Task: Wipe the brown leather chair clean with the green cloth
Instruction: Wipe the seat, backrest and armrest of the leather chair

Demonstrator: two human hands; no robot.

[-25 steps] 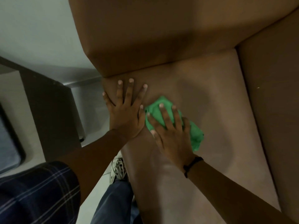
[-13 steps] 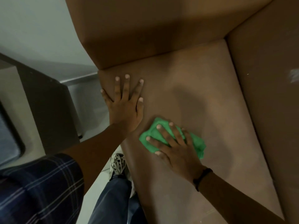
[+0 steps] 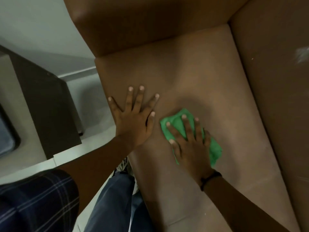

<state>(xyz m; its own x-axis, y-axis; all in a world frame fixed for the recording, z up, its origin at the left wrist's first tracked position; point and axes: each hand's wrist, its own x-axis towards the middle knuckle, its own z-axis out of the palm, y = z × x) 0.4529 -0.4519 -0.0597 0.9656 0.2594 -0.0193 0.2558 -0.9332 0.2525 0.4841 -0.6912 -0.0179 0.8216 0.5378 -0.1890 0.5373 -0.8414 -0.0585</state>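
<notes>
1. Fingers (image 3: pixel 183 127) of the right hand (image 3: pixel 190 148) lie spread and flat on top of the cloth (image 3: pixel 215 150), pressing it down onto the seat (image 3: pixel 209 77) rather than gripping it.
2. Left hand (image 3: pixel 133 121) rests bare and open, fingers fanned, palm down at the seat's left edge, just beside the cloth; it holds nothing and looks like a brace.
3. Cloth, green and crumpled, sits left of the seat's middle, toward the front, showing past the fingertips and beyond the little-finger side of the hand.
4. Chair back (image 3: pixel 150 22) rises at the seat's far edge; an armrest (image 3: pixel 275 97) runs along the right edge, with a pale smudge (image 3: pixel 302 55) near the top of it.
5. Most unwiped seat appears to lie right and back of the cloth, so the right hand is the one placed to sweep that way.
6. Trousers and a shoe show below the seat's front-left corner.
</notes>
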